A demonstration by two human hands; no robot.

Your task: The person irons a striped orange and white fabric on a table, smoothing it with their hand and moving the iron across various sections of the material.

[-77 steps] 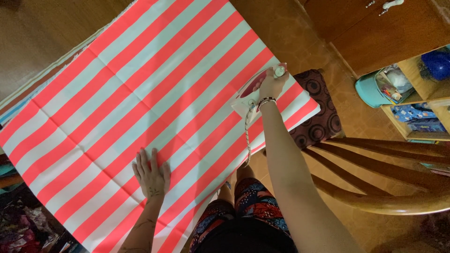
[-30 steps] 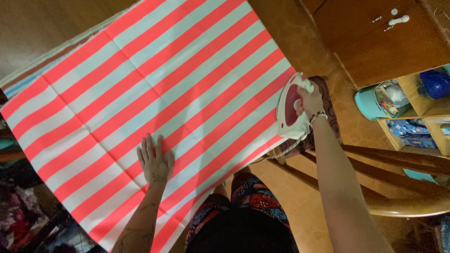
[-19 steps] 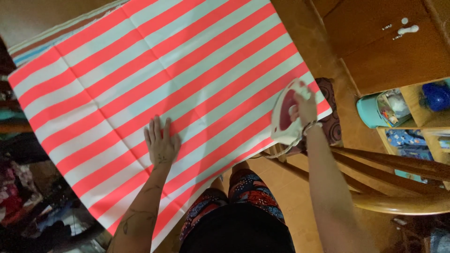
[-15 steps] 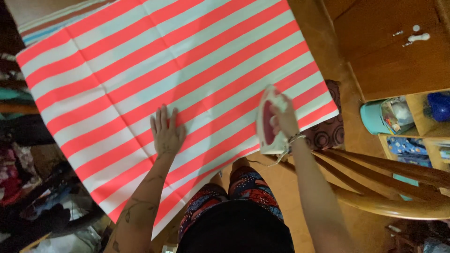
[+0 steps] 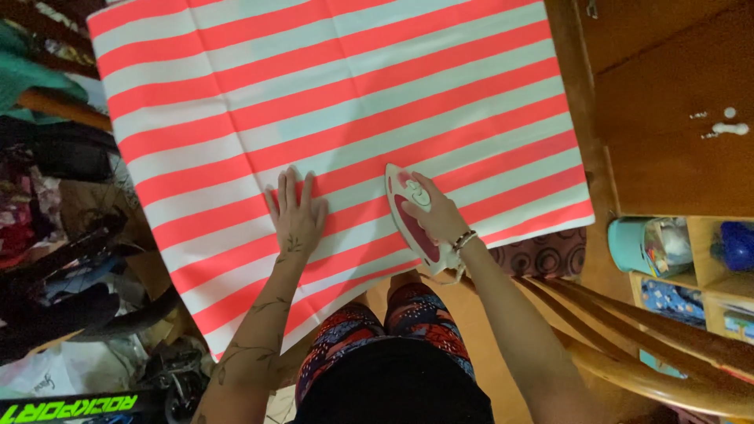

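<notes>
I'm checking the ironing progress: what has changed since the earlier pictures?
The right hand has slid the iron from the cloth's right edge leftward, toward the left hand. The grip on the iron stayed, and the left hand still presses flat on the striped cloth.

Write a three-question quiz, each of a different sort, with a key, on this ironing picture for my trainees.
1. True or false: the left hand lies flat on the striped cloth.
2. What does the right hand grip? A) a cup B) the iron C) a brush
3. Fill in: the cloth's stripes are white and ____.

Key: 1 true; 2 B; 3 red.
</notes>
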